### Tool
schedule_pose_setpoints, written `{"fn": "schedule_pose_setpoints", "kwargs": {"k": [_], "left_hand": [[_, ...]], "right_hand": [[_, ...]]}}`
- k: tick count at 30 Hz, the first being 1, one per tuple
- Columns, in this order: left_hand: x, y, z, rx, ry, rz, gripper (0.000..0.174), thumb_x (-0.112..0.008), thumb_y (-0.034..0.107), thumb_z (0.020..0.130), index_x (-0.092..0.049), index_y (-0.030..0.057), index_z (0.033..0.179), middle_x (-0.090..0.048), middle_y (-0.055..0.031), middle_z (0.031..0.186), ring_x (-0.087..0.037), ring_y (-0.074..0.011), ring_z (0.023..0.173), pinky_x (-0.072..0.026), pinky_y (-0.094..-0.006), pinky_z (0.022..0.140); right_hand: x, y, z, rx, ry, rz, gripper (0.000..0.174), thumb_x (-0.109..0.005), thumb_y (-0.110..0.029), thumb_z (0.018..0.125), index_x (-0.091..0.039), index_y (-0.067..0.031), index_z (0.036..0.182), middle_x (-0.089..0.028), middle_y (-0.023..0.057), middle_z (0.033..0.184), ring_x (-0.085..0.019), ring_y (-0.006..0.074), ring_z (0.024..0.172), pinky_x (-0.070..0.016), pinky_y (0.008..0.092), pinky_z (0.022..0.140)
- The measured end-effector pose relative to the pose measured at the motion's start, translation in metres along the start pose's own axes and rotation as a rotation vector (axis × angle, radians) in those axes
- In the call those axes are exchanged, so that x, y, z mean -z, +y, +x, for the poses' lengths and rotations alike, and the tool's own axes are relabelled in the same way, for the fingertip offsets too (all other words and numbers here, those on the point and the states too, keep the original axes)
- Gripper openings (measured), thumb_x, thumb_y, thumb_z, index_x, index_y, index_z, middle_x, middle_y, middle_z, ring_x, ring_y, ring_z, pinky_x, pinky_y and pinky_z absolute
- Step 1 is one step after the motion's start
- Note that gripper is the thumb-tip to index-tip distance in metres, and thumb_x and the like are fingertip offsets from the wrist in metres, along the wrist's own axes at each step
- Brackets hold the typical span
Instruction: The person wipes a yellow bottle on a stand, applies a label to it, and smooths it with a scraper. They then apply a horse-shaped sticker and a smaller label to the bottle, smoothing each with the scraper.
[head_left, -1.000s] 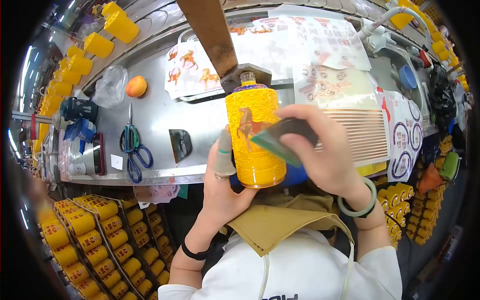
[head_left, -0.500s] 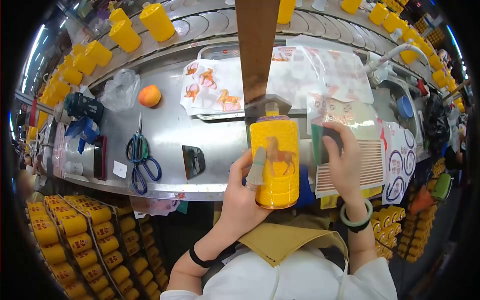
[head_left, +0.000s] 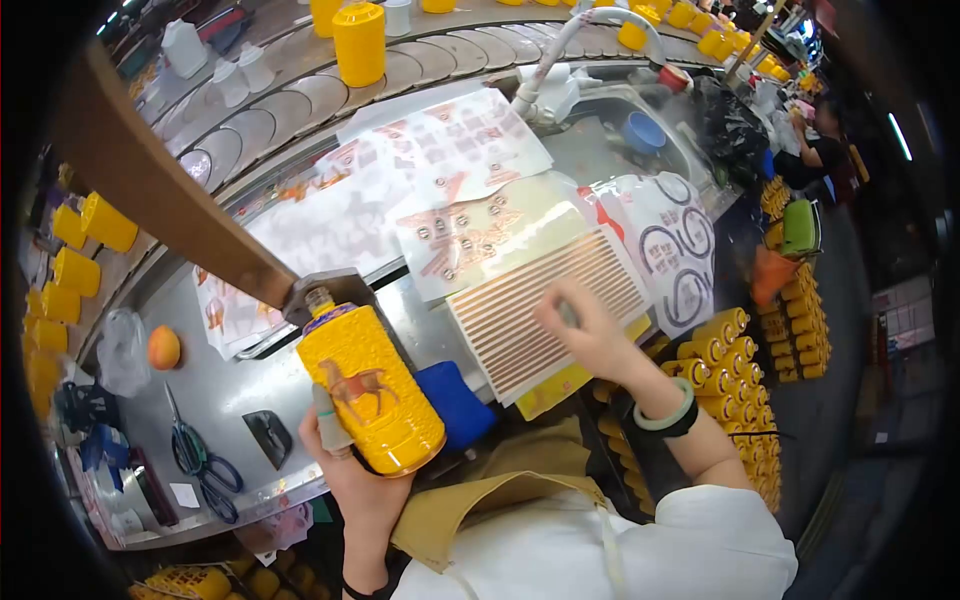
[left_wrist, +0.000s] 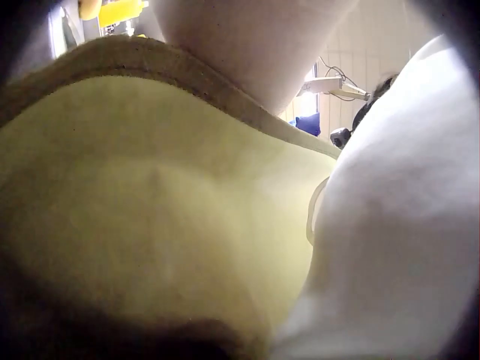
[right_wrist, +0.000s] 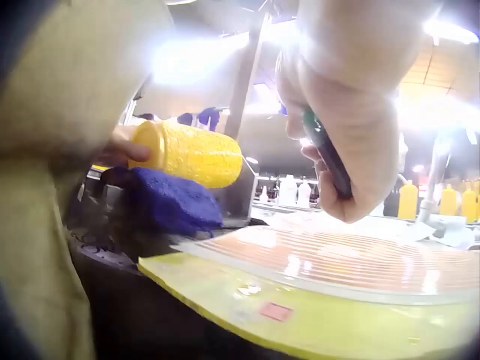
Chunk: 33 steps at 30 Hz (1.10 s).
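A yellow textured bottle (head_left: 372, 400) with a brown horse picture leans with its neck at a block on a wooden arm. The left hand (head_left: 365, 490) grips its lower end, a brush (head_left: 331, 424) held along the bottle's left side. Over the striped sheet (head_left: 550, 315), the right hand (head_left: 590, 330) is raised. In the right wrist view the right hand (right_wrist: 349, 142) holds a dark scraper with a green edge (right_wrist: 328, 154), and the yellow bottle (right_wrist: 195, 154) lies left of it above a blue cloth (right_wrist: 176, 202). Apron and sleeve fill the left wrist view.
Printed sheets (head_left: 470, 235) cover the bench's middle. Scissors (head_left: 200, 460), a dark blade piece (head_left: 268, 438) and a peach (head_left: 164, 347) lie at the left. A sink with a blue bowl (head_left: 643, 132) is at the back. Racked yellow bottles (head_left: 725, 390) stand at the lower right.
The head view has swung to the right. The right hand has moved from the bottle's front to above the striped sheet, with the scraper; the left hand keeps its grip on the bottle.
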<state>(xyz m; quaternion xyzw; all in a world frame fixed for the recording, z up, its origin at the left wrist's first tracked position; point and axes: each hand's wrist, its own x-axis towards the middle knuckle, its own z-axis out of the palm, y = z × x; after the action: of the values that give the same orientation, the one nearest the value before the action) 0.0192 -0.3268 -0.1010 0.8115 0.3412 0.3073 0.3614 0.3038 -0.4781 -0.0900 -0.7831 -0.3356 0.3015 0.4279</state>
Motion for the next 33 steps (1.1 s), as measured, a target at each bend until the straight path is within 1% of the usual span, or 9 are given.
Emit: {"fn": "schedule_pose_setpoints", "kwargs": {"k": [2, 4, 8, 18, 20, 24, 27, 29, 33], "left_hand": [[0.001, -0.002, 0.000, 0.000, -0.022, 0.032, 0.112, -0.099, 0.017, 0.059, -0.036, -0.0002, 0.149, -0.039, -0.0123, 0.134, -0.053, -0.0264, 0.123, -0.0476, -0.0375, 0.105], [0.000, 0.000, -0.001, 0.042, -0.025, 0.000, 0.113, -0.099, 0.015, 0.059, -0.034, 0.0003, 0.150, -0.040, -0.0119, 0.133, -0.052, -0.0256, 0.124, -0.0475, -0.0368, 0.105], [0.000, 0.002, -0.002, 0.057, -0.043, -0.009, 0.115, -0.099, 0.015, 0.059, -0.031, 0.0018, 0.150, -0.038, -0.0121, 0.136, -0.050, -0.0258, 0.124, -0.0459, -0.0382, 0.105], [-0.005, 0.003, -0.005, 0.160, -0.009, -0.046, 0.114, -0.099, 0.014, 0.058, -0.031, 0.0022, 0.150, -0.039, -0.0121, 0.137, -0.050, -0.0253, 0.126, -0.0432, -0.0381, 0.108], [-0.005, 0.002, -0.006, 0.173, 0.007, -0.025, 0.108, -0.099, 0.015, 0.060, -0.033, 0.0022, 0.145, -0.041, -0.0120, 0.134, -0.054, -0.0263, 0.124, -0.0460, -0.0375, 0.106], [-0.001, 0.008, -0.002, 0.093, -0.013, 0.141, 0.106, -0.098, 0.017, 0.061, -0.034, 0.0021, 0.144, -0.041, -0.0120, 0.133, -0.054, -0.0265, 0.123, -0.0464, -0.0380, 0.105], [-0.002, 0.003, -0.002, 0.100, 0.003, 0.044, 0.101, -0.097, 0.018, 0.062, -0.040, 0.0017, 0.144, -0.044, -0.0132, 0.133, -0.055, -0.0289, 0.123, -0.0463, -0.0396, 0.105], [0.000, 0.007, 0.001, 0.058, 0.006, 0.141, 0.098, -0.097, 0.020, 0.063, -0.044, 0.0021, 0.144, -0.048, -0.0145, 0.132, -0.056, -0.0326, 0.121, -0.0463, -0.0412, 0.104], [0.004, 0.014, 0.005, -0.015, 0.004, 0.217, 0.100, -0.096, 0.021, 0.065, -0.043, 0.0033, 0.147, -0.054, -0.0163, 0.129, -0.058, -0.0341, 0.119, -0.0467, -0.0427, 0.104]], "right_hand": [[0.035, 0.024, 0.011, 0.314, 0.161, -0.420, 0.020, -0.063, -0.020, 0.100, -0.058, -0.0010, 0.096, -0.060, 0.0121, 0.098, -0.060, 0.0272, 0.094, -0.0469, 0.0388, 0.086], [0.081, 0.049, 0.033, 0.330, 0.280, -0.606, 0.013, -0.061, -0.015, 0.098, -0.065, -0.0031, 0.103, -0.061, 0.0172, 0.103, -0.061, 0.0346, 0.096, -0.0487, 0.0414, 0.087], [0.160, 0.092, 0.077, 0.018, 0.399, -0.986, 0.031, -0.064, -0.014, 0.094, -0.072, -0.0165, 0.124, -0.059, 0.0186, 0.113, -0.063, 0.0383, 0.104, -0.0521, 0.0458, 0.089], [0.234, 0.111, 0.172, 0.110, 0.059, -0.806, 0.035, -0.075, -0.013, 0.087, -0.075, -0.0132, 0.122, -0.059, 0.0155, 0.119, -0.060, 0.0330, 0.112, -0.0478, 0.0379, 0.098], [0.236, 0.103, 0.185, 0.036, -0.220, -0.848, 0.032, -0.079, -0.022, 0.084, -0.076, -0.0107, 0.114, -0.067, 0.0135, 0.112, -0.064, 0.0317, 0.107, -0.0496, 0.0373, 0.096], [0.234, 0.115, 0.212, -0.010, -0.250, -0.767, 0.028, -0.080, -0.026, 0.083, -0.077, -0.0082, 0.104, -0.072, 0.0136, 0.096, -0.068, 0.0310, 0.097, -0.0519, 0.0379, 0.091], [0.216, 0.110, 0.215, -0.021, -0.045, -0.739, 0.020, -0.077, -0.023, 0.085, -0.076, -0.0048, 0.095, -0.071, 0.0143, 0.084, -0.068, 0.0329, 0.086, -0.0529, 0.0402, 0.083], [0.181, 0.086, 0.205, 0.264, 0.097, -0.929, 0.019, -0.074, -0.020, 0.088, -0.072, -0.0041, 0.098, -0.071, 0.0143, 0.094, -0.066, 0.0363, 0.094, -0.0520, 0.0427, 0.084], [0.070, -0.025, 0.127, 0.538, 0.058, -0.640, 0.009, -0.071, -0.008, 0.088, -0.068, -0.0045, 0.096, -0.065, 0.0130, 0.095, -0.062, 0.0371, 0.096, -0.0503, 0.0432, 0.083]]}}
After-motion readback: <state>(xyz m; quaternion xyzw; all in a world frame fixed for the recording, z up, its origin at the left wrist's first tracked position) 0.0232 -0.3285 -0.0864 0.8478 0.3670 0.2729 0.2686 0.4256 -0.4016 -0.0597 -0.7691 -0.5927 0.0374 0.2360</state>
